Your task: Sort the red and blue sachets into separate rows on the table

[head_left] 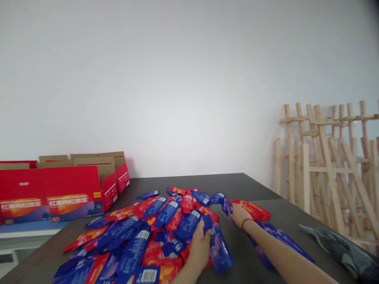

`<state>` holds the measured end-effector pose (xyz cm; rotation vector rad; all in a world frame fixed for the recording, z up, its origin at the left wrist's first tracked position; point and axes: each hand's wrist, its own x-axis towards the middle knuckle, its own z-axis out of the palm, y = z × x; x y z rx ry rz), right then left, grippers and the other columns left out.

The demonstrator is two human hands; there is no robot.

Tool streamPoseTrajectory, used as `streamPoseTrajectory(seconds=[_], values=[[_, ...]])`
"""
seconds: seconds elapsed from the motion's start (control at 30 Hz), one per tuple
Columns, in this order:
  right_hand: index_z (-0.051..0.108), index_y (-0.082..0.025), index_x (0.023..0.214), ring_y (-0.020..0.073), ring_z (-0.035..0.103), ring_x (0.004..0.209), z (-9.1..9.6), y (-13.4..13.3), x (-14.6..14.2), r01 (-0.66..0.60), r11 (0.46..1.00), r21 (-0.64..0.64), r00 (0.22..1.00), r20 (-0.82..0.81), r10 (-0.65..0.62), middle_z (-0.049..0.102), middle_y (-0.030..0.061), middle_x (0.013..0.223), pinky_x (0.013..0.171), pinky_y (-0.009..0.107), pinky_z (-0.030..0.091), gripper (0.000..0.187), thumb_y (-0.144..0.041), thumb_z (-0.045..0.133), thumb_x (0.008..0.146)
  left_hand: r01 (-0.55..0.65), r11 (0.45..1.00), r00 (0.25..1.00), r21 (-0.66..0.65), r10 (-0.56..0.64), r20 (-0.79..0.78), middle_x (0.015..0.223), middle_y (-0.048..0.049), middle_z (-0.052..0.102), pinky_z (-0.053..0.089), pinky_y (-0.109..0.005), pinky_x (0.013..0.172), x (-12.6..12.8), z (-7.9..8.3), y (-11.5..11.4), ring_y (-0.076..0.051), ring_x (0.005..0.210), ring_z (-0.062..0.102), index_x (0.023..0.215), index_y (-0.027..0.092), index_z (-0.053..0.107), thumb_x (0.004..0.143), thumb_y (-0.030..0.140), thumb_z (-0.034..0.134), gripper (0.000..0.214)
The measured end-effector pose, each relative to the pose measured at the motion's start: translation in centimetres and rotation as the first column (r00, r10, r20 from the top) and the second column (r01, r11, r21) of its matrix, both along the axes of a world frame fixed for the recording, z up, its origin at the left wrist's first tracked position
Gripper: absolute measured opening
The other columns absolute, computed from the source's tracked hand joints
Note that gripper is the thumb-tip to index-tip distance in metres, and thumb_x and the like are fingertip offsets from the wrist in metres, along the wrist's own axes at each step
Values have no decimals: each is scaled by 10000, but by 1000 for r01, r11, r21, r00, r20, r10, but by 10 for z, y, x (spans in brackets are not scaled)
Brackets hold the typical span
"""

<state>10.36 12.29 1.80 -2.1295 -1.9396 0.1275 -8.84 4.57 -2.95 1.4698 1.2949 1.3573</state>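
Note:
My left hand (pixel 200 246) is closed on the edge of a blue pouch (pixel 219 250) with purple print, at the right side of a large loose heap. Further off, my right hand (pixel 239 215), with a thin red band at the wrist, grips another blue pouch (pixel 227 207); its fingertips are partly hidden. The heap mixes blue pouches (pixel 133 248) and red pouches (pixel 174 219), lying over each other at all angles. Beyond my right hand lie red pouches (pixel 257 211) in a row. Under and beside my right forearm lie blue pouches (pixel 288 240), partly covered by the arm.
Open red cartons (pixel 74 189) with brown inner flaps stand at the left on a lower white surface. A crumpled dark plastic bag (pixel 340 246) lies at the dark table's (pixel 189 180) right edge. Wooden easel-like frames (pixel 325 157) lean against the white wall at the right.

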Motion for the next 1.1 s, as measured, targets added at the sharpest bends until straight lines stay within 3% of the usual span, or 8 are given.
streamPoseTrajectory(seconds=[0.27,0.4,0.67,0.83,0.9,0.97,1.03,1.1], values=[[361,-142,1375,203,597,1084,-16,-79,51,-132,991,13,976,-174,132,608,123,1235,928,314,433,554,-197,403,826,-23,999,1000,-28,23,2,1322,-116,538,274,-400,1095,1,2,3,-256,1271,436,1219,154,533,766,249,545,463],[520,-143,1268,193,518,1196,-25,-105,65,-166,986,34,967,-190,169,590,100,1273,1028,299,335,461,-192,369,835,-14,999,999,-34,13,-32,1377,-147,475,242,-390,1111,-1,1,4,-249,1302,397,1254,109,493,782,251,507,493],[515,-159,1289,282,648,940,-2,-121,53,-69,990,-124,976,198,93,694,155,1008,789,383,460,463,-260,446,842,-29,999,999,-33,28,-29,1388,-191,448,231,-342,1110,-5,2,7,-249,1303,395,1260,52,470,769,263,510,536],[658,-99,1033,344,573,1043,19,-122,22,-66,998,2,914,401,60,631,219,1079,831,418,437,343,-257,625,730,-2,1000,1000,9,2,24,1298,-142,550,288,-361,1074,-2,5,3,-260,1236,465,1183,111,537,751,284,514,466],[651,-113,1037,324,567,1055,18,-118,-1,-193,980,54,951,256,173,633,202,1083,859,417,429,321,-296,568,786,-4,1000,999,24,3,43,1245,-117,592,311,-372,1053,-1,8,1,-267,1200,492,1135,141,568,733,292,529,431],[636,-128,1023,263,622,941,8,-112,-24,-305,952,18,948,-86,305,669,157,1006,806,370,463,333,-360,475,846,-15,1000,998,23,13,59,1187,-113,623,330,-374,1031,-1,11,-1,-276,1158,518,1071,147,598,704,299,557,399],[612,-139,993,213,650,773,-6,-107,-44,-386,919,-78,840,-443,315,683,111,953,639,307,495,312,-367,478,827,7,1000,996,26,-9,86,1092,-105,661,370,-370,985,-3,15,-2,-273,1071,562,993,148,623,694,313,575,345],[565,-152,1053,189,645,689,-21,-104,-55,-431,898,-91,714,-643,278,676,82,971,516,273,478,315,-321,490,798,69,997,988,28,-72,137,975,-81,688,420,-356,904,-5,16,-2,-254,955,599,917,154,635,698,351,596,297]])
